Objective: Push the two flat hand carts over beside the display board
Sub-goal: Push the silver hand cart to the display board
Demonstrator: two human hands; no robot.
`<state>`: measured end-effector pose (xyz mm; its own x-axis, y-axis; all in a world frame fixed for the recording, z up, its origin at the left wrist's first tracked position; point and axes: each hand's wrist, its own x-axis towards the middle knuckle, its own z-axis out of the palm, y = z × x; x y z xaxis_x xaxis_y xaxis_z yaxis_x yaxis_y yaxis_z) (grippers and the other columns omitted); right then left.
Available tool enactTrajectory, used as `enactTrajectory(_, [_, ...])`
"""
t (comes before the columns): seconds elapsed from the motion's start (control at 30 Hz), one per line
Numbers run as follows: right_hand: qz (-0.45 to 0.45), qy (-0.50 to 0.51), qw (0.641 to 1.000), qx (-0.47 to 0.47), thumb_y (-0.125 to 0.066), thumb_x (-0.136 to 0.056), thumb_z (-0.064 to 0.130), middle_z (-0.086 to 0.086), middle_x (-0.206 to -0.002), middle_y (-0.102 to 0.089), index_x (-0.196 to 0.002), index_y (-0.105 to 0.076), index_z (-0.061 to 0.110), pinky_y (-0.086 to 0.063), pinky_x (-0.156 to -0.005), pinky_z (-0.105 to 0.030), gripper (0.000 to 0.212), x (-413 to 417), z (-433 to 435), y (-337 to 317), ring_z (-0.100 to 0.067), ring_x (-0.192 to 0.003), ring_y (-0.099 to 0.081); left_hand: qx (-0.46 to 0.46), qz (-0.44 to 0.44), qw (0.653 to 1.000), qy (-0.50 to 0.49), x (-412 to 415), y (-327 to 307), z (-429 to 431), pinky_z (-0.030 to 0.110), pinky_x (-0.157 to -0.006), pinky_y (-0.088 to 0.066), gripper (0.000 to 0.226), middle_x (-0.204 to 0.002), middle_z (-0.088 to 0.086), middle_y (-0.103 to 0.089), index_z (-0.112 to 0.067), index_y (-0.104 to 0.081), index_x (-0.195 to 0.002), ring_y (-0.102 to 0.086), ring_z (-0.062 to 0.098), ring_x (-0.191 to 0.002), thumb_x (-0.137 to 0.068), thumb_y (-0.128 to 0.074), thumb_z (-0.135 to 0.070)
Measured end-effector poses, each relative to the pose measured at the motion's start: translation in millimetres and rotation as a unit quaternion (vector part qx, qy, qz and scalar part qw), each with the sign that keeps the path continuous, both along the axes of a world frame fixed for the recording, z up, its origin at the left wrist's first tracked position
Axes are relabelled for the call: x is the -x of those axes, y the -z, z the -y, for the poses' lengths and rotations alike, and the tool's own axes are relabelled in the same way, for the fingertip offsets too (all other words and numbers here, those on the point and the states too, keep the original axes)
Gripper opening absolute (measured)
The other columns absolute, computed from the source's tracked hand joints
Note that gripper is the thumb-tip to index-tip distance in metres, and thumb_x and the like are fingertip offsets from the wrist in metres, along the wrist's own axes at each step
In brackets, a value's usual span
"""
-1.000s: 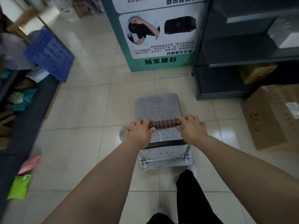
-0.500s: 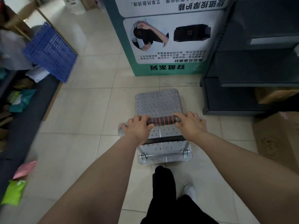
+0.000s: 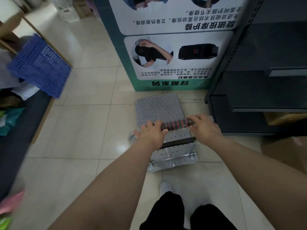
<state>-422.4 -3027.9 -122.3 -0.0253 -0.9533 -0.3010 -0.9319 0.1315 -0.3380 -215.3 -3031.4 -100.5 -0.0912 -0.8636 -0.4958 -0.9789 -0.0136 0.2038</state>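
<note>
A flat hand cart with a perforated silver deck stands on the tiled floor in front of me. Its handle bar has a black grip with red rings. My left hand is closed on the left end of that bar and my right hand on the right end. The cart's front edge almost touches the foot of the green and white display board, which stands upright straight ahead. Only one cart is in view.
A dark metal shelf unit stands close on the cart's right. A cardboard box sits by my right forearm. A blue perforated crate leans at the left over a low dark shelf with packets. My legs are below.
The cart has rolled forward with both hands on the handle. Its front edge has closed from about a tile away to nearly against the display board's base, and I have stepped forward.
</note>
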Motion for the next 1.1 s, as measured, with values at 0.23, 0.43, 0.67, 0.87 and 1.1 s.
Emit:
enactTrajectory(0.23, [0.004,-0.014,1.0,-0.007,-0.048,-0.094,0.032,-0.001,-0.13,-0.045,-0.128,-0.043,0.041,-0.04,-0.095,-0.043,0.035,12,24,3,-0.024,-0.121,-0.039,0.027,0.003,0.999,-0.021,14,6,16,0.062,-0.101,-0.023,0.035,-0.124,0.008,-0.046,-0.032,-0.039,-0.121,-0.041,0.033,-0.116,-0.094,-0.032,-0.054])
enactTrajectory(0.43, [-0.009,-0.067,0.998,0.002,-0.049,-0.094,0.032,-0.005,-0.119,-0.051,-0.119,-0.049,0.035,-0.039,-0.085,-0.039,0.026,24,24,-2,-0.026,-0.113,-0.043,0.005,0.006,0.999,-0.046,24,5,12,0.063,-0.104,-0.022,0.038,-0.128,0.009,-0.046,-0.032,-0.037,-0.127,-0.04,0.033,-0.12,-0.094,-0.036,-0.051])
enactTrajectory(0.67, [-0.08,-0.165,0.981,-0.064,-0.043,-0.094,0.033,-0.008,-0.115,-0.054,-0.118,-0.046,0.029,-0.036,-0.089,-0.042,0.024,27,32,-17,-0.029,-0.106,-0.048,-0.024,0.019,0.998,-0.056,24,-5,9,0.058,-0.104,-0.027,0.04,-0.132,0.008,-0.046,-0.035,-0.037,-0.133,-0.04,0.031,-0.122,-0.095,-0.038,-0.049])
enactTrajectory(0.87, [-0.081,-0.256,0.961,-0.061,-0.053,-0.084,0.02,-0.008,-0.134,-0.044,-0.139,-0.028,0.032,-0.034,-0.102,-0.051,0.062,18,25,-32,-0.029,-0.124,-0.041,0.042,0.019,0.989,-0.143,26,-10,-25,0.054,-0.112,-0.02,0.057,-0.151,0.009,-0.029,-0.035,-0.025,-0.145,-0.026,0.032,-0.138,-0.093,-0.043,-0.049])
enactTrajectory(1.1, [-0.104,-0.392,0.913,0.039,-0.056,-0.083,0.024,-0.01,-0.138,-0.042,-0.143,-0.028,0.023,-0.03,-0.108,-0.052,0.066,-19,7,-49,-0.029,-0.129,-0.038,0.041,0.046,0.972,-0.226,12,-29,-80,0.057,-0.113,-0.018,0.056,-0.155,0.009,-0.023,-0.035,-0.022,-0.147,-0.021,0.032,-0.14,-0.095,-0.04,-0.045])
